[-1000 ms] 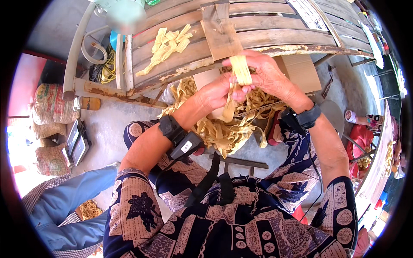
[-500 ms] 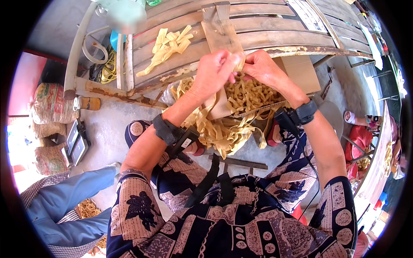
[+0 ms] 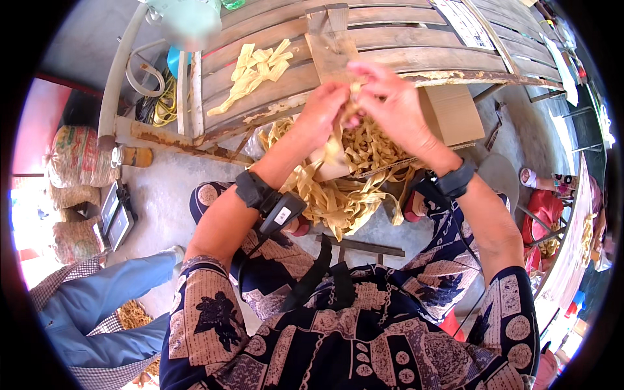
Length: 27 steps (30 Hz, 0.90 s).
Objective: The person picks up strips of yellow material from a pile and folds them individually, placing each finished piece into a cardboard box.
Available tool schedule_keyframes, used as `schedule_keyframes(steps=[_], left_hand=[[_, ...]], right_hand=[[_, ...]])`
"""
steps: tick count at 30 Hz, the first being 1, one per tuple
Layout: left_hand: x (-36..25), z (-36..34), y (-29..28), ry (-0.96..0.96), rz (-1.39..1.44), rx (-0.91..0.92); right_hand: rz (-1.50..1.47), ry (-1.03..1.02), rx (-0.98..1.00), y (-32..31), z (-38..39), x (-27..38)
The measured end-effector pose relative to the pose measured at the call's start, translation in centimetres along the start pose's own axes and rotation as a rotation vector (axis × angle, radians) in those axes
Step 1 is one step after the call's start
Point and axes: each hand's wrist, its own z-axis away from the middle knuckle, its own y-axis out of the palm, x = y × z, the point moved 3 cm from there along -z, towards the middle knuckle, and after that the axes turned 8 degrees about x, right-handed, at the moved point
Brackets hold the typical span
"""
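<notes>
Strip in hand: a pale yellow strip [image 3: 355, 90] is held between the two hands, above the box and near the bench's front edge; a loose tail hangs below the left hand. Blurred; whether it is folded or knotted cannot be told.
Left hand: the left hand [image 3: 321, 115] has fingers and thumb pressed together, pinching the strip.
Right hand: the right hand [image 3: 398, 104] is at the strip with fingers curved and thumb near them; blur hides whether they pinch it, so its grip cannot be confirmed.
Box: the cardboard box [image 3: 454, 116], flaps out, stands beneath the hands, against the bench side.
Done, as judged: many short, compact pieces [image 3: 376, 148] lie in the box and look already worked.
Under way, as judged: one strip, not yet in the compact form of those in the box.
Left, as judged: a large heap of long loose strips [image 3: 343, 207] at the box's near side, looking unworked.
Bench: flat strips [image 3: 257, 70] lie on the slatted bench [image 3: 416, 57], left of a wooden board [image 3: 330, 55]; their stage cannot be told.
Nearby: a co-worker's blue trousers [image 3: 107, 296] show at lower left.
</notes>
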Motion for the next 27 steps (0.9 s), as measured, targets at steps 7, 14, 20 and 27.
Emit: schedule_keyframes(steps=[7, 14, 20, 27], left_hand=[[-2.2, 1.8, 3.7, 0.074, 0.084, 0.062], [-1.4, 2.0, 0.5, -0.010, -0.159, 0.254], [-0.6, 2.1, -0.1, -0.108, -0.086, 0.368], [-1.5, 2.1, -1.9, -0.070, -0.246, 0.235]], right_hand=[[-0.704, 0.297, -0.252, -6.9, -2.7, -2.6], [-0.576, 0.548, 0.176, -5.1, -1.8, -1.5], [-0.806, 0.580, 0.348, -0.7, -0.6, -0.6], [-1.015, 0.576, 0.096, -3.5, -0.8, -1.2]])
